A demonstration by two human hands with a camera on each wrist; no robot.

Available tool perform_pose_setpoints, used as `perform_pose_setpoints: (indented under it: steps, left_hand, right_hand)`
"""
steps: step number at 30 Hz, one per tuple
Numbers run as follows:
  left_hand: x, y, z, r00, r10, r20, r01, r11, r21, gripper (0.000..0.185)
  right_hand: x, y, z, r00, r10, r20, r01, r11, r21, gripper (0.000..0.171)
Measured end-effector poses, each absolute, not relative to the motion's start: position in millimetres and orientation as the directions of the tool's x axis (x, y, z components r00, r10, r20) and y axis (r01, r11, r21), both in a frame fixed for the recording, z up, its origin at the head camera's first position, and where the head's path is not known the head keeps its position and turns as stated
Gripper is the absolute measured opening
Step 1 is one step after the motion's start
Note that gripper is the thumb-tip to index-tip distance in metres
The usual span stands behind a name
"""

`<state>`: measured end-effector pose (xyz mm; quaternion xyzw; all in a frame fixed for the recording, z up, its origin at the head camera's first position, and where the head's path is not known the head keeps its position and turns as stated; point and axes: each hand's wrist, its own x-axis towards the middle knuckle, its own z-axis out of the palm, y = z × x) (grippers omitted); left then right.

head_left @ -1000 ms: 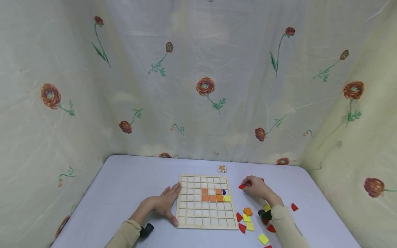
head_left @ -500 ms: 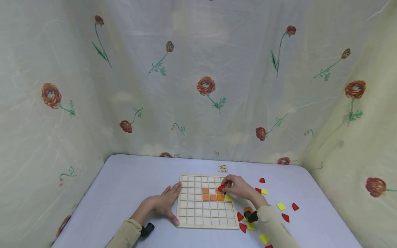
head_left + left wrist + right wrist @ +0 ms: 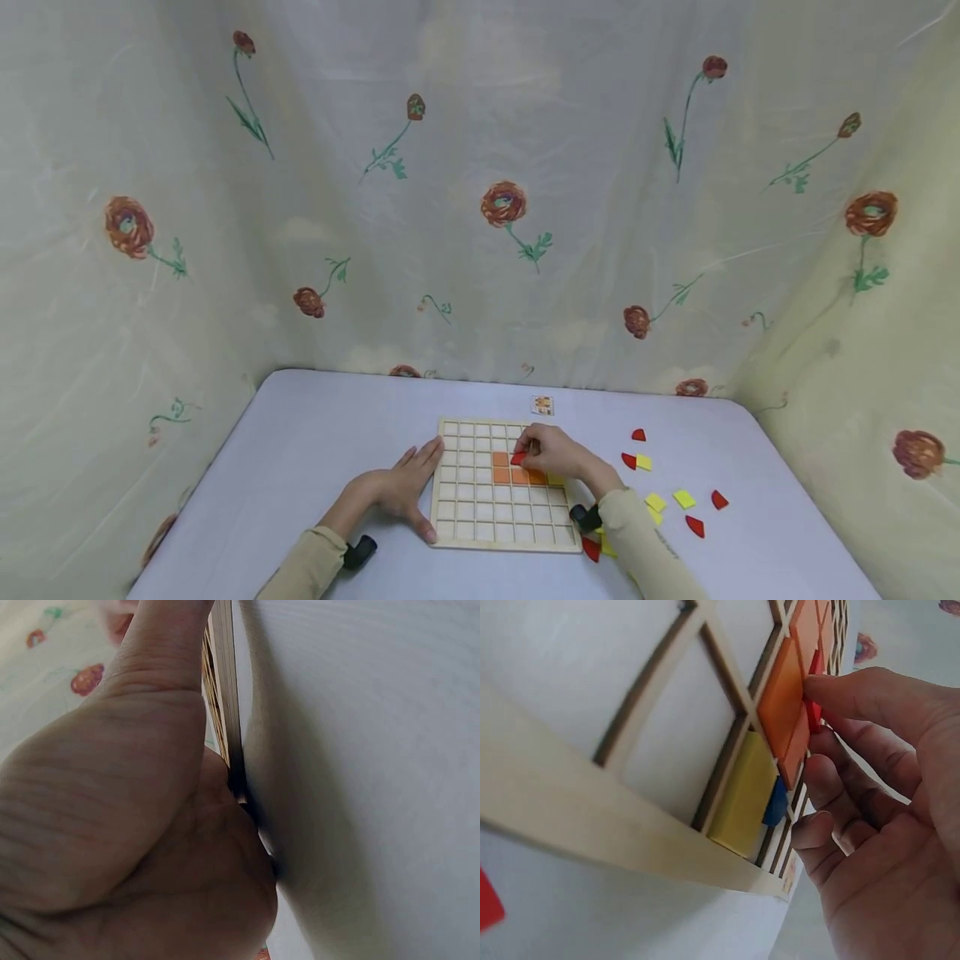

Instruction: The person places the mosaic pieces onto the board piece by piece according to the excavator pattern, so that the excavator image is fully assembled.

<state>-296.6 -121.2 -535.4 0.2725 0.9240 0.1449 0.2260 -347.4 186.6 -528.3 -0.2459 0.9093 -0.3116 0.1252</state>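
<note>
A wooden grid board (image 3: 510,547) lies on the white table. My left hand (image 3: 405,487) rests along its left edge, fingers straight and thumb at the lower left corner. My right hand (image 3: 553,452) pinches a red quarter-circle tile (image 3: 517,458) between thumb and fingers, over a square among the orange tiles. Those orange tiles (image 3: 500,475) sit in neighbouring squares of the board. In the right wrist view, a yellow tile (image 3: 742,795) and a blue rounded piece (image 3: 777,802) lie beside them near the board's edge. In the head view my right hand hides the blue piece.
Loose red tiles (image 3: 695,526) and yellow tiles (image 3: 683,499) are scattered to the right of the board, some partly under my right sleeve (image 3: 645,533). A small picture card (image 3: 542,405) lies beyond the board. A flowered curtain (image 3: 450,250) hangs behind the table.
My right hand has carried the red tile leftward from the table right of the board to above the orange tiles. The left hand keeps its place at the board's edge.
</note>
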Motion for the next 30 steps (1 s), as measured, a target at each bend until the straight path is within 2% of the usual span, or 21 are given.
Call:
perform_pose_setpoints:
  steps: [18,26,30]
  left_hand:
    - [-295.9,-121.4,-532.8,-0.744,0.576,-0.34,0.44,0.804,0.4,0.14]
    - [-298.9,-122.8,-540.0,-0.743,0.584,-0.327,0.452,0.798,0.399,0.141]
    - [-298.7,-122.3,-538.5,-0.743,0.584,-0.326,0.453,0.798,0.398,0.141]
  right_hand:
    - [-345.0,189.8,-527.9,-0.825,-0.558,-0.083,-0.393,0.674,-0.626,0.012]
    - [-343.4,203.7,-520.3,-0.896,-0.44,-0.063,-0.28,0.67,-0.688,0.017]
    - [-347.1,230.6,-516.6,-0.933,-0.356,-0.047,-0.238,0.712,-0.661,0.016]
